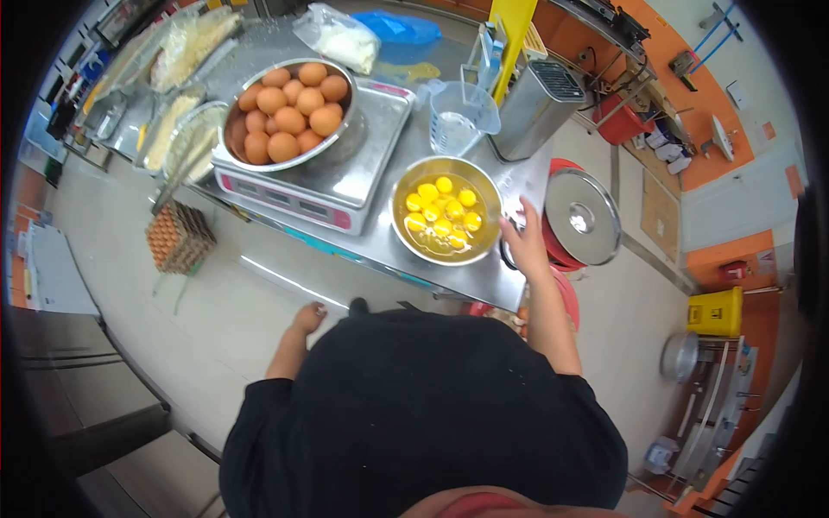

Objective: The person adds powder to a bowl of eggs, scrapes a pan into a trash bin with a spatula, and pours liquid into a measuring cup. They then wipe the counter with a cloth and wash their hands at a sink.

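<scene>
A metal bowl (404, 235) of cracked eggs, with several whole yolks (442, 228) in clear whites, stands near the table's front edge. Just right of its rim is my right hand (528, 243), thumb and fingers spread, over a small dark-edged object (509, 254) that it partly hides. My left hand (308, 319) hangs low in front of the table, away from the bowls, its fingers curled in; I cannot tell what, if anything, they hold. Brown eggs (291, 110) fill a larger metal bowl (341, 129) on a scale (367, 160) to the left.
Behind the yolk bowl stand a clear measuring jug (462, 121) and a metal knife block (540, 108). Plastic bags (341, 39) lie at the table's back. A lidded red bin (583, 216) is to the right. Stacked egg trays (180, 239) sit at lower left.
</scene>
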Demonstrator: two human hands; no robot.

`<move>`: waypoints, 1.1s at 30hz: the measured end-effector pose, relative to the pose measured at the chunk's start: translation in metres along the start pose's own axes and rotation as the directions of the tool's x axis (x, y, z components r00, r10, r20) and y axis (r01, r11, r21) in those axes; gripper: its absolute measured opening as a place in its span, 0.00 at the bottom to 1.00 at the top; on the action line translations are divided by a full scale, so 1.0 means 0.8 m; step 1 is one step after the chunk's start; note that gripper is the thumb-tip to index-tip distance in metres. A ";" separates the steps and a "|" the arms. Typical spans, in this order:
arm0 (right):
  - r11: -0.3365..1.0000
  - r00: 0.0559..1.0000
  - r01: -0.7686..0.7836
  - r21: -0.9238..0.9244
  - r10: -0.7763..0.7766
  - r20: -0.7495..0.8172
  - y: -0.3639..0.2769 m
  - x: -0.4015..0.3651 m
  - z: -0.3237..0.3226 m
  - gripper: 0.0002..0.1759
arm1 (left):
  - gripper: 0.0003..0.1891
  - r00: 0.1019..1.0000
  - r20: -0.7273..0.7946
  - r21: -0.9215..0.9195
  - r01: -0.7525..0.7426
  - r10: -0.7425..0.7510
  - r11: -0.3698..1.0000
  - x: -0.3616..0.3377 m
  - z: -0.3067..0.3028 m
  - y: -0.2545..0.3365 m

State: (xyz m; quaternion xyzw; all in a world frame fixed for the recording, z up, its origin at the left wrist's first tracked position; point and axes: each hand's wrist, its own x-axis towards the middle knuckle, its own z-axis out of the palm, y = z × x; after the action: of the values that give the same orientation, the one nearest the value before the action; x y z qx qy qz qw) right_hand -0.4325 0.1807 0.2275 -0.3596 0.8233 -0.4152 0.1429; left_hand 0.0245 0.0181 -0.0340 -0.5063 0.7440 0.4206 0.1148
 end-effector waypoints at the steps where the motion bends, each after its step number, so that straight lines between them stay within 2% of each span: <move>1: 0.903 0.929 -0.330 0.276 0.260 0.263 -0.026 -0.012 -0.009 0.37 | 0.20 1.000 0.030 0.004 -0.001 0.001 1.000 0.005 0.007 -0.013; 2: 0.798 0.883 -0.439 0.412 0.297 0.364 0.002 -0.015 0.006 0.38 | 0.21 0.998 0.059 0.004 0.001 -0.001 1.000 0.008 0.007 -0.021; 4: 0.641 0.799 -0.576 0.507 0.309 0.517 -0.006 -0.021 0.013 0.35 | 0.21 0.992 0.125 0.064 0.001 -0.009 0.998 -0.007 -0.009 -0.004; 5: 0.637 0.806 -0.567 0.523 0.295 0.514 -0.009 -0.019 0.018 0.35 | 0.21 0.993 0.119 0.074 0.017 -0.026 0.997 -0.012 -0.014 0.005; 7: 0.490 0.774 -0.622 0.610 0.270 0.573 -0.013 -0.021 0.024 0.30 | 0.21 0.993 0.108 0.086 0.030 -0.039 0.996 -0.010 -0.017 0.014; 9: 0.506 0.794 -0.598 0.622 0.267 0.547 -0.022 -0.021 0.027 0.29 | 0.21 0.994 0.108 0.066 -0.006 -0.002 0.998 0.009 -0.006 -0.001; 10: 0.532 0.803 -0.585 0.613 0.269 0.532 -0.027 -0.023 0.028 0.27 | 0.21 0.993 0.114 0.026 -0.029 0.026 0.999 0.010 -0.016 0.018; 11: 0.545 0.819 -0.565 0.620 0.283 0.498 -0.037 -0.029 0.027 0.27 | 0.21 0.997 0.070 0.114 -0.027 0.019 0.993 0.003 -0.017 0.035; 12: 0.548 0.824 -0.559 0.623 0.278 0.494 -0.036 -0.032 0.028 0.26 | 0.21 0.991 0.092 0.043 -0.105 0.101 0.994 0.048 0.011 -0.016; 16: 0.489 0.871 -0.491 0.721 0.269 0.410 -0.011 -0.049 0.033 0.27 | 0.22 0.991 0.050 0.120 -0.129 0.124 0.984 0.002 0.009 0.080; 17: 0.483 0.863 -0.505 0.715 0.261 0.433 -0.012 -0.055 0.019 0.28 | 0.23 0.996 0.085 0.005 -0.035 0.035 0.999 -0.010 0.015 0.101; 20: 0.469 0.884 -0.466 0.750 0.262 0.386 -0.011 -0.085 -0.018 0.28 | 0.23 0.988 0.085 0.062 -0.131 0.126 0.989 -0.039 0.045 0.127; 22: 0.425 0.883 -0.470 0.774 0.230 0.410 -0.010 -0.110 -0.053 0.28 | 0.23 0.982 0.144 0.053 -0.128 0.119 0.990 -0.045 0.057 0.134; 24: 0.429 0.886 -0.454 0.781 0.305 0.348 -0.018 -0.145 -0.092 0.29 | 0.23 0.954 0.241 0.128 -0.215 0.180 0.968 -0.039 0.065 0.142; 25: 0.422 0.910 -0.396 0.816 0.298 0.288 -0.013 -0.165 -0.104 0.28 | 0.22 0.946 0.265 0.246 -0.252 0.185 0.936 -0.038 0.069 0.152; 27: 0.405 0.919 -0.320 0.857 0.352 0.176 0.002 -0.212 -0.122 0.29 | 0.22 0.927 0.301 0.307 -0.316 0.223 0.898 -0.055 0.066 0.181; 28: 0.409 0.918 -0.318 0.855 0.360 0.169 0.005 -0.235 -0.140 0.30 | 0.21 0.912 0.307 0.346 -0.374 0.272 0.861 -0.062 0.067 0.192; 29: 0.410 0.911 -0.311 0.857 0.386 0.146 0.007 -0.262 -0.151 0.30 | 0.20 0.880 0.375 0.314 -0.415 0.290 0.854 -0.031 0.075 0.172; 31: 0.411 0.873 -0.286 0.866 0.484 0.059 0.017 -0.318 -0.179 0.30 | 0.20 0.820 0.496 0.408 -0.511 0.287 0.756 0.012 0.093 0.165; 33: 0.478 0.859 -0.182 0.859 0.503 -0.098 0.017 -0.379 -0.200 0.32 | 0.20 0.777 0.574 0.509 -0.586 0.258 0.630 0.019 0.115 0.171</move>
State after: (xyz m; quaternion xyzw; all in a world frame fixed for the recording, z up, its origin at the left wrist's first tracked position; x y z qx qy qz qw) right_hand -0.3120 0.4949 0.2959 0.0024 0.5968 -0.7680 0.2323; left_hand -0.1227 0.0947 -0.0306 -0.1243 0.8950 0.2471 0.3500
